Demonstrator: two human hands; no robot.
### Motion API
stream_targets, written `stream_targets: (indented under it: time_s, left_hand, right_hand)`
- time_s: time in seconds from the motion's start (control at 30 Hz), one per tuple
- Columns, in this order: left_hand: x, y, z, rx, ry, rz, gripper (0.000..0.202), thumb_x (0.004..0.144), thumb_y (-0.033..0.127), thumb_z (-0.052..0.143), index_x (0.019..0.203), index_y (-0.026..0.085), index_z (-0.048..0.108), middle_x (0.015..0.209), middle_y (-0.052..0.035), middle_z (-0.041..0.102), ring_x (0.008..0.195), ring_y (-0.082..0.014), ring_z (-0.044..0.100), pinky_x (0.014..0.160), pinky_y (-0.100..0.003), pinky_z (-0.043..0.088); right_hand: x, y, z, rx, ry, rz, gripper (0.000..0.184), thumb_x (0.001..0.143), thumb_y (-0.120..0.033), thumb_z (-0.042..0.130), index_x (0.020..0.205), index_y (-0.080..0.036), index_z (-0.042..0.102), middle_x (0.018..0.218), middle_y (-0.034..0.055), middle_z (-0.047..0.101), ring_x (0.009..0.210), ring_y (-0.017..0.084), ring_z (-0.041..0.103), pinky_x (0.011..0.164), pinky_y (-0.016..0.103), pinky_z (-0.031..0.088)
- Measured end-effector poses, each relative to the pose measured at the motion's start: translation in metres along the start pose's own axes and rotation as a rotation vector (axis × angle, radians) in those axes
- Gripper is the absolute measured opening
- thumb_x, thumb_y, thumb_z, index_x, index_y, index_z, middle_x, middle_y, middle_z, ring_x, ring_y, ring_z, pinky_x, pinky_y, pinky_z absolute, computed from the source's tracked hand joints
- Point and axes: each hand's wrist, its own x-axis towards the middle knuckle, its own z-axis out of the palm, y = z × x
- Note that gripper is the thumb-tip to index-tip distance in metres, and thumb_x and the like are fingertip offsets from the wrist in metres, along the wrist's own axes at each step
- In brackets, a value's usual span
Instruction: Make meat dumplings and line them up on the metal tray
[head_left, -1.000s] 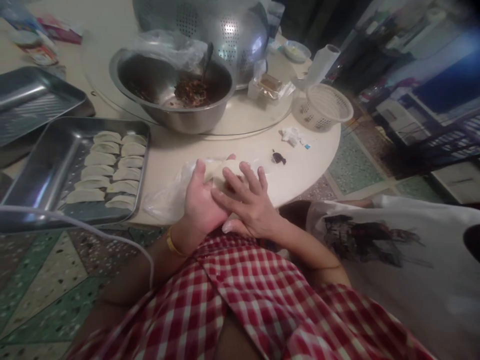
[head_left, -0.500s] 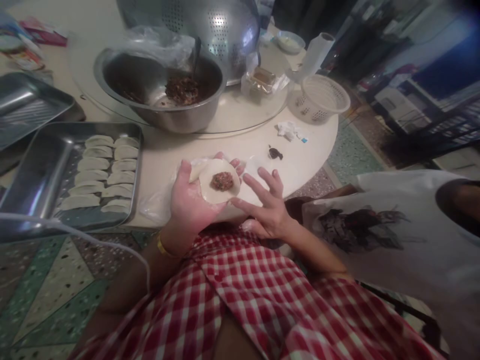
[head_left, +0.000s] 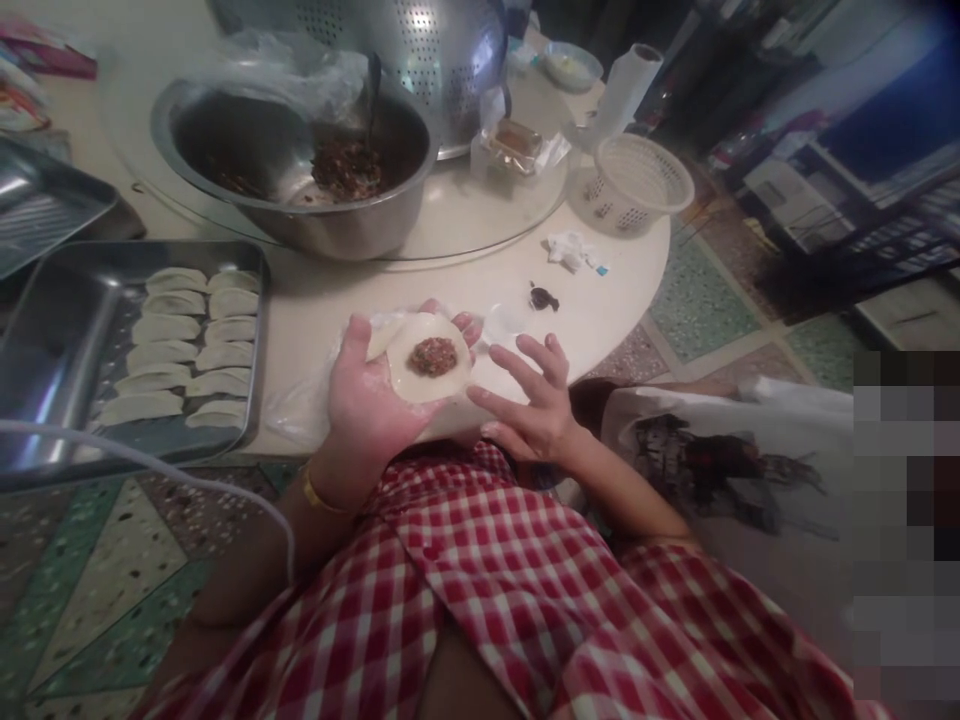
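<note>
My left hand (head_left: 364, 400) is palm up and holds a round dumpling wrapper (head_left: 405, 385) on its palm and fingers. A lump of minced meat filling (head_left: 433, 357) sits in the middle of the flat wrapper. Just right of it is my right hand (head_left: 534, 405), fingers spread and holding nothing; its index fingertip is close to the wrapper's edge. To the left, a metal tray (head_left: 56, 330) carries two rows of folded dumplings (head_left: 161, 352). Beyond my hands, a large steel bowl (head_left: 337, 230) contains more dark filling (head_left: 349, 168) with a utensil standing in it.
A clear plastic bag (head_left: 296, 400) lies under and beside my left hand. Farther back are a metal colander (head_left: 450, 60), a white plastic basket (head_left: 641, 185) and crumpled tissue (head_left: 570, 250). A person in a white printed shirt (head_left: 720, 450) is at my right. A cable (head_left: 187, 478) crosses lower left.
The view has shifted slightly, so the table things appear farther left. My right hand has drawn a little away from the wrapper. The filled wrapper still rests in my left hand.
</note>
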Motion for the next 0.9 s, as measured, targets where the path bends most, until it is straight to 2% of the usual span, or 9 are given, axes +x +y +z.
stream_targets:
  time_s: [0.1,0.23,0.3,0.37,0.47,0.6,0.67,0.77,0.9]
  left_hand:
    - [0.002,-0.002,-0.001,-0.002,-0.019,0.018,0.069,0.096,0.063,0.024,0.141,0.014,0.044,0.135,-0.0199,0.059,0.118,-0.0302,0.063,0.102,-0.042,0.047]
    - [0.005,-0.006,-0.004,0.016,-0.048,0.02,0.073,0.095,0.066,0.024,0.143,0.015,0.043,0.131,-0.019,0.062,0.116,-0.0311,0.065,0.097,-0.042,0.051]
    - [0.005,-0.007,-0.006,0.019,-0.066,0.022,0.073,0.095,0.065,0.025,0.144,0.015,0.042,0.131,-0.0178,0.063,0.119,-0.0315,0.063,0.1,-0.042,0.049]
    - [0.005,-0.007,-0.006,0.021,-0.059,0.02,0.072,0.095,0.065,0.025,0.144,0.015,0.042,0.13,-0.0171,0.064,0.121,-0.0313,0.061,0.103,-0.043,0.047]
    - [0.005,-0.007,-0.004,0.017,-0.02,0.01,0.07,0.095,0.065,0.026,0.142,0.016,0.044,0.128,-0.0182,0.064,0.12,-0.0304,0.062,0.105,-0.044,0.046]
    - [0.005,-0.009,0.0,0.004,0.013,-0.029,0.069,0.095,0.064,0.027,0.141,0.017,0.046,0.126,-0.0158,0.066,0.122,-0.0293,0.061,0.108,-0.044,0.043]
    - [0.004,-0.009,0.0,0.011,0.02,-0.042,0.068,0.095,0.063,0.026,0.139,0.015,0.048,0.128,-0.0172,0.065,0.124,-0.0299,0.059,0.11,-0.045,0.04]
    - [0.002,-0.007,0.001,-0.005,0.012,-0.048,0.068,0.096,0.062,0.026,0.137,0.013,0.049,0.135,-0.0191,0.06,0.128,-0.031,0.056,0.112,-0.046,0.036]
    - [-0.002,-0.006,0.006,-0.031,0.034,-0.071,0.065,0.097,0.06,0.027,0.136,0.012,0.048,0.141,-0.0203,0.055,0.132,-0.0332,0.052,0.114,-0.047,0.035]
  right_hand:
    - [0.005,-0.012,-0.003,0.421,-0.035,0.289,0.031,0.092,-0.044,0.054,0.111,-0.029,0.073,0.099,0.005,0.071,0.097,0.022,0.064,0.093,0.046,0.051]
    - [0.013,-0.019,0.004,1.19,-0.16,0.848,0.036,0.092,-0.048,0.054,0.101,-0.019,0.073,0.066,-0.0003,0.063,0.061,0.012,0.059,0.066,0.03,0.053]
    - [0.013,-0.017,0.009,1.37,-0.174,1.032,0.036,0.087,-0.049,0.06,0.098,-0.017,0.072,0.062,-0.0018,0.061,0.057,0.011,0.057,0.063,0.028,0.052]
    - [0.01,-0.015,0.01,1.366,-0.144,1.107,0.033,0.086,-0.047,0.061,0.098,-0.017,0.07,0.062,-0.0024,0.06,0.056,0.011,0.057,0.061,0.028,0.051]
    - [0.004,-0.018,0.007,0.997,-0.055,0.932,0.026,0.09,-0.04,0.056,0.101,-0.02,0.07,0.066,-0.0017,0.062,0.059,0.011,0.056,0.06,0.027,0.049]
    - [0.0,-0.026,0.008,0.276,-0.08,0.204,0.035,0.094,-0.026,0.049,0.125,-0.022,0.065,0.075,0.0015,0.065,0.068,0.016,0.056,0.065,0.032,0.047]
    - [0.0,-0.027,0.011,0.065,-0.13,-0.01,0.044,0.093,-0.02,0.047,0.136,-0.02,0.057,0.07,0.0009,0.062,0.066,0.017,0.052,0.062,0.033,0.044]
    - [-0.003,-0.021,0.015,-0.016,-0.069,-0.105,0.05,0.092,-0.017,0.048,0.141,-0.02,0.051,0.071,0.0007,0.063,0.066,0.018,0.051,0.06,0.033,0.042]
    - [-0.01,-0.01,0.016,-0.113,0.177,-0.138,0.039,0.089,-0.022,0.061,0.128,-0.027,0.062,0.09,0.0044,0.067,0.083,0.019,0.057,0.071,0.035,0.049]
